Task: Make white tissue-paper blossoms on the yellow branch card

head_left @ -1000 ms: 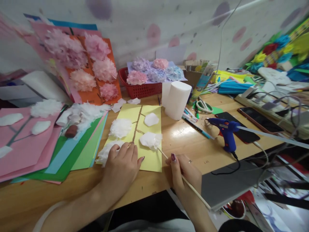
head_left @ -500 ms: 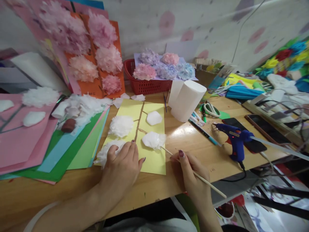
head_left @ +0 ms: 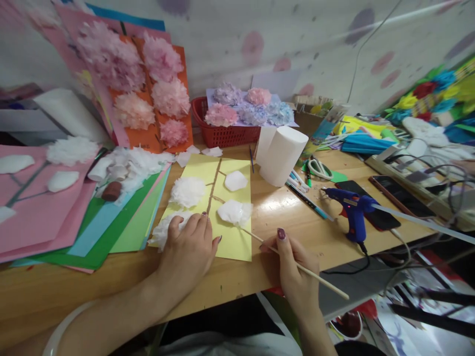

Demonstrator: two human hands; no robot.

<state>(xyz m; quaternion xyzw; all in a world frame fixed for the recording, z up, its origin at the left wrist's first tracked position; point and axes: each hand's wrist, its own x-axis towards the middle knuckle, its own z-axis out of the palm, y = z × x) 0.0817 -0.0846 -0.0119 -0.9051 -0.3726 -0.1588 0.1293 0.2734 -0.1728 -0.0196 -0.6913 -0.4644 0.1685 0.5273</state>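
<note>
"What is at the back?"

"A big pale wall (head_left: 211,54) with pink and purple spots. In front of it is a wooden table (head_left: 122,284)."

"And on the table?"

"A yellow paper (head_left: 233,247) near the front edge. It has a brown stem and white tissue bits on it."

"Where are the person's hands?"

"The left hand (head_left: 190,247) lies on the low left of the paper, its thumb apart from its fingers, gripping nothing that shows. The right hand (head_left: 295,267) is just off the right side, fingers pinched together."

"What is near them?"

"A crumpled white tissue piece (head_left: 232,212) sits on the paper, right of the stem. Last comes the thin wooden stick (head_left: 326,283), pinched in the right hand. It slants up to the bottom of that tissue. Its tip is too small to tell if it pokes in."

"How can the person do this well?"

"Likely by pressing the paper flat with the left hand and using tiny, soft pushes. Hard pokes could rip thin tissue."
</note>
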